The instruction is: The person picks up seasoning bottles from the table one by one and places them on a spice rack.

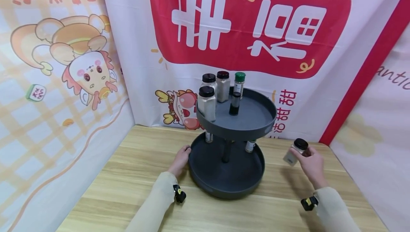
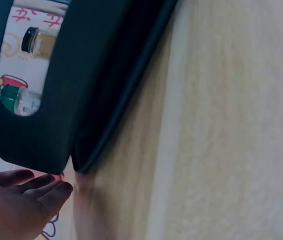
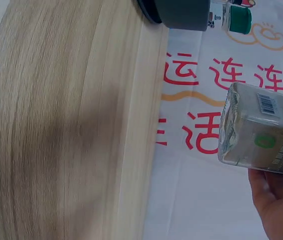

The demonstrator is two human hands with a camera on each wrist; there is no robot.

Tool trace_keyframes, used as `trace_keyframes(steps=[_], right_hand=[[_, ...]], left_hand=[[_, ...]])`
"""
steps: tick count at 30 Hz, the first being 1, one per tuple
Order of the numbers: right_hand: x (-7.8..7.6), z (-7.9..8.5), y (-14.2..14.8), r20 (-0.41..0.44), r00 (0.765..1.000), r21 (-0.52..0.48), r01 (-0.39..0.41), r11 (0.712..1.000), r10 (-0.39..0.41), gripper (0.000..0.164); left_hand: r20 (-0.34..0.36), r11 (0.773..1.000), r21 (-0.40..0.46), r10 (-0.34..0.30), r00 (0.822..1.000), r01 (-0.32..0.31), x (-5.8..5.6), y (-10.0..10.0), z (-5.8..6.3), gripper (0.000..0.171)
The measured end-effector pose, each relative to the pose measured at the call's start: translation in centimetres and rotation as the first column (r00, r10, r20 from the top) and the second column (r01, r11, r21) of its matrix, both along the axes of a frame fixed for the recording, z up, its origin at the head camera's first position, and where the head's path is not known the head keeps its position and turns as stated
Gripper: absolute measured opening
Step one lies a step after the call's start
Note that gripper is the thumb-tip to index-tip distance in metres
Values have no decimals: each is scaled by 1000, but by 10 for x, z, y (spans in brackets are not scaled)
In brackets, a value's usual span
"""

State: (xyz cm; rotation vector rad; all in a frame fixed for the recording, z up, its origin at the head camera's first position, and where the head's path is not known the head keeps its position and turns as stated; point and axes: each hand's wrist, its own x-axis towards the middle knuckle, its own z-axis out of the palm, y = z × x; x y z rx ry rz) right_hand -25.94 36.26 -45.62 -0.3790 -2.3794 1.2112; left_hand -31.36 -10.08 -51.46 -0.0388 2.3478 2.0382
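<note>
A dark grey two-tier turntable rack (image 1: 228, 189) stands on the wooden table. At its left side, my left hand (image 1: 181, 159) has its fingers at the rim of the lower tier. Those fingers look relaxed and extended beside the tray wall (image 2: 64, 125) in the left wrist view. My right hand (image 1: 312, 166) grips a square clear spice jar (image 1: 290, 157) with a black lid, held tilted above the table right of the rack. The right wrist view shows the jar's base and printed label (image 3: 276, 145), with pale contents inside.
Several spice jars stand on the upper tier (image 1: 256, 118), among them a white-filled jar (image 1: 207, 107) and a green-lidded one (image 1: 239, 81). Smaller bottles sit on the lower tier, one (image 1: 250, 146) at its right back. Printed cloth (image 1: 141, 82) hangs behind and beside the table.
</note>
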Motion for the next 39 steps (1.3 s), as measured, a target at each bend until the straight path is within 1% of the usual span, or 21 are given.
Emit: trace_keyframes(steps=[4, 7, 10, 17, 25, 31, 35, 39], right_hand=[[2, -1, -6, -13, 1000, -23, -8, 1000, 8, 53], [4, 0, -9, 0, 1000, -43, -22, 999, 22, 55], [6, 1, -12, 14, 999, -59, -37, 998, 37, 58], [9, 6, -21, 28, 997, -66, -65, 996, 67, 64], [14, 9, -28, 31, 996, -47, -87, 995, 89, 60], [14, 9, -31, 62, 994, -62, -85, 994, 88, 64], [14, 10, -34, 45, 995, -77, -88, 993, 91, 64], [14, 11, -38, 24, 994, -93, -101, 991, 104, 62]], left_hand=[[11, 1000, -3, 2, 1000, -2, -1, -3, -6, 45], [11, 1000, 4, 0, 1000, 0, -2, -4, -9, 45], [-6, 1000, 2, -11, 1000, 11, -3, -5, -11, 43], [-20, 999, 12, -43, 999, 44, 0, -4, -8, 41], [-34, 997, 26, -71, 997, 72, 0, -5, -9, 39], [-55, 996, 18, -84, 995, 85, 3, -5, -6, 38], [-67, 996, 0, -94, 993, 94, 3, -6, -5, 39], [-55, 995, -22, -100, 993, 98, 3, -7, -5, 40]])
